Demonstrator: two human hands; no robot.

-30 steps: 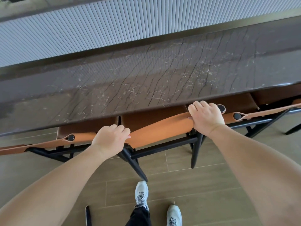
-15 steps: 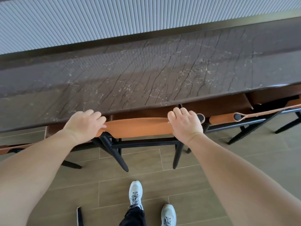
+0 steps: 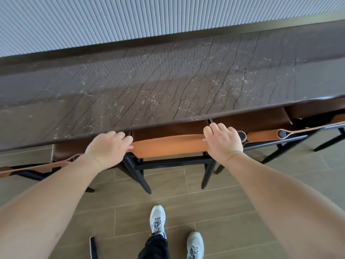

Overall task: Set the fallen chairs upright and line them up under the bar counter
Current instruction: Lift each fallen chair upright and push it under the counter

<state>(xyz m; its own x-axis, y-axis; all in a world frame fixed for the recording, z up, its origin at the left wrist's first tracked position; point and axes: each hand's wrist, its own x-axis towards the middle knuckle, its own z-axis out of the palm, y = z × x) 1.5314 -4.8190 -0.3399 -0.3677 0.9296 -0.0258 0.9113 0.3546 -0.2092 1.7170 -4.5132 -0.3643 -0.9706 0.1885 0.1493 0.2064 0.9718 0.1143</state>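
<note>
Both hands are gripping the top rail of the middle chair (image 3: 169,146): the left hand (image 3: 107,148) is curling over the left end of its tan leather backrest, and the right hand (image 3: 223,140) is wrapping over the right end, fingers (image 3: 212,128) folded forward over the rail. Between the hands the backrest is running level, and the chair is standing upright on its black legs, its brown seat tucked beneath the edge of the dark marble tabletop (image 3: 168,90) just ahead of the knuckles. Just beside the right hand, a second chair (image 3: 261,134) is standing upright too, its rolled tan rail nearly touching the first chair's end cap and its seat also sitting under the tabletop. Beyond it, at the far right, part of another chair (image 3: 332,124) is showing. To the left of the left hand, one more chair (image 3: 37,166) is sitting with its tan strap angling away. Below the forearms, two grey sneakers (image 3: 157,219) are resting on the brown tile floor (image 3: 242,212). Past the tabletop, a ribbed pale wall (image 3: 130,19) is rising.
</note>
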